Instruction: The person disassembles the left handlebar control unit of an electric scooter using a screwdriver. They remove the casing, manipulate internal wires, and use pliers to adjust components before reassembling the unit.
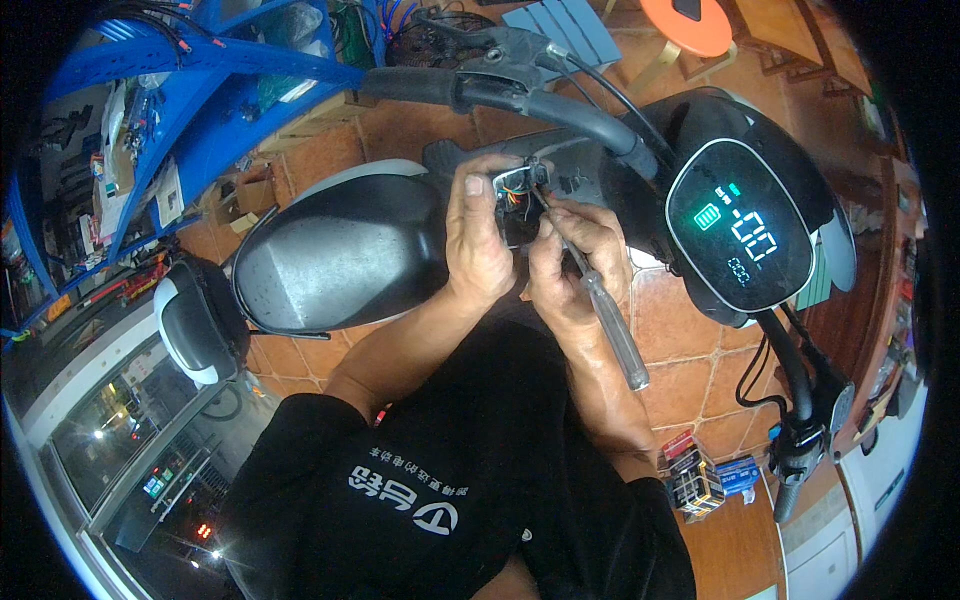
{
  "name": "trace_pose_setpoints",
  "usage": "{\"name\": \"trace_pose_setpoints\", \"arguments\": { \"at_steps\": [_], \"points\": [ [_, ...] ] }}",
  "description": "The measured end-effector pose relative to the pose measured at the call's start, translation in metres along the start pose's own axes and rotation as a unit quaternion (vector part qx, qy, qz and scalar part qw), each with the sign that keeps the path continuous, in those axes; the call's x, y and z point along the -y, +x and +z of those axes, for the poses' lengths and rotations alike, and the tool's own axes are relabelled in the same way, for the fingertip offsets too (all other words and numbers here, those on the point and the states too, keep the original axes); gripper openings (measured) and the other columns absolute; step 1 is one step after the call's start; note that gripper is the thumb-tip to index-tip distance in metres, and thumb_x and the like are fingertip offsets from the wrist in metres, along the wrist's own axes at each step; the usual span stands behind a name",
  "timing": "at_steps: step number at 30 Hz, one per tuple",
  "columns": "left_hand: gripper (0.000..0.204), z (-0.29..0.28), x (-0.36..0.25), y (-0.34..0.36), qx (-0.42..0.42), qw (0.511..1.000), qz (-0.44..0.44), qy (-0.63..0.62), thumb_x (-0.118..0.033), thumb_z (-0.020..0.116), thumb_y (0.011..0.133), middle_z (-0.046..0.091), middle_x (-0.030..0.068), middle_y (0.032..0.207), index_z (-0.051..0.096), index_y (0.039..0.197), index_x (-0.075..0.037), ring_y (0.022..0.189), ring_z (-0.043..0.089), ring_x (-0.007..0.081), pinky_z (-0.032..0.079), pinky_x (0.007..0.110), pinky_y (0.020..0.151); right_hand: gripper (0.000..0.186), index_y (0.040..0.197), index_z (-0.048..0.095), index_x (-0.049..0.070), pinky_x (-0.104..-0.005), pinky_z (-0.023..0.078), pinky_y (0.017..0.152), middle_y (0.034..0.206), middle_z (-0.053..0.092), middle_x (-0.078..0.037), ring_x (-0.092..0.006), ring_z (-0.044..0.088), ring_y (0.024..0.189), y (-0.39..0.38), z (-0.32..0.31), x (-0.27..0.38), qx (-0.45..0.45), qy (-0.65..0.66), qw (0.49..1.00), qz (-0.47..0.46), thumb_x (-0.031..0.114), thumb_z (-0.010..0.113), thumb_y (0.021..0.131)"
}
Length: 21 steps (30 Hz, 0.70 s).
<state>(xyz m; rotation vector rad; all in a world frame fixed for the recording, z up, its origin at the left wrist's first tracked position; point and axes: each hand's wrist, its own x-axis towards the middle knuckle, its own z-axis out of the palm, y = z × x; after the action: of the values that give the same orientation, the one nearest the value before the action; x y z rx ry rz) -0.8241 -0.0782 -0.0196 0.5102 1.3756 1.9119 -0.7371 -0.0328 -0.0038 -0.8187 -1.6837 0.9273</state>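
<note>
I hold a small black housing (517,215) in my left hand (478,235), my fingers curled along its left side and top. Coloured wires (514,194) show inside it. My right hand (560,270) grips a screwdriver (616,330) with a translucent grey handle, its shaft angled up into the right part of the housing. Whether the tip touches a screw is too small to tell. Both hands are close together above a scooter's footboard area, between the black seat (340,250) and the handlebar (600,130). The lit round-cornered display (760,205) is to their right.
A blue shelf rack (170,65) with goods stands upper left, a grey rear box (195,320) below it. An orange stool (676,22) is at top, a blue slatted piece (555,35) beside it. Small boxes (738,478) sit on a wooden surface (735,560) lower right. Tiled floor (680,330) surrounds the scooter.
</note>
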Motion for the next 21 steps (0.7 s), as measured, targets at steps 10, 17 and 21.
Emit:
{"name": "trace_pose_setpoints", "arguments": {
  "at_steps": [10, 17, 21],
  "points": [
    [0.043, -0.007, 0.006, 0.004, 0.032, 0.996, -0.016, -0.081, -0.044, 0.034, 0.102, 0.062, 0.0244, 0.109, 0.050, 0.114, -0.006, 0.098, 0.064, 0.0284, 0.052, 0.039, 0.088, 0.009, 0.090, 0.062, 0.000, -0.0306, 0.053, 0.069, 0.088, 0.069, -0.015, -0.0215, 0.068, 0.080, -0.004, -0.002, -0.002, -0.004, 0.113, 0.983, 0.144, 0.001, 0.068, 0.083],
    [0.043, -0.011, 0.006, 0.010, 0.046, 0.992, -0.024, -0.114, -0.044, 0.035, 0.102, 0.062, 0.0260, 0.109, 0.050, 0.113, -0.005, 0.099, 0.064, 0.0294, 0.052, 0.040, 0.088, 0.012, 0.096, 0.062, -0.002, -0.0242, 0.050, 0.070, 0.091, 0.067, -0.011, -0.0129, 0.062, 0.077, -0.006, -0.003, -0.004, -0.012, 0.231, 0.938, 0.259, 0.005, 0.067, 0.088],
    [0.043, -0.011, 0.002, 0.010, 0.042, 0.990, -0.043, -0.130, -0.045, 0.035, 0.101, 0.062, 0.0254, 0.108, 0.050, 0.112, -0.005, 0.097, 0.064, 0.0295, 0.053, 0.040, 0.085, 0.013, 0.100, 0.060, -0.002, -0.0233, 0.051, 0.070, 0.092, 0.067, -0.012, -0.0119, 0.063, 0.079, -0.004, -0.005, -0.008, 0.005, 0.270, 0.926, 0.264, 0.003, 0.065, 0.089]
  ]
}}
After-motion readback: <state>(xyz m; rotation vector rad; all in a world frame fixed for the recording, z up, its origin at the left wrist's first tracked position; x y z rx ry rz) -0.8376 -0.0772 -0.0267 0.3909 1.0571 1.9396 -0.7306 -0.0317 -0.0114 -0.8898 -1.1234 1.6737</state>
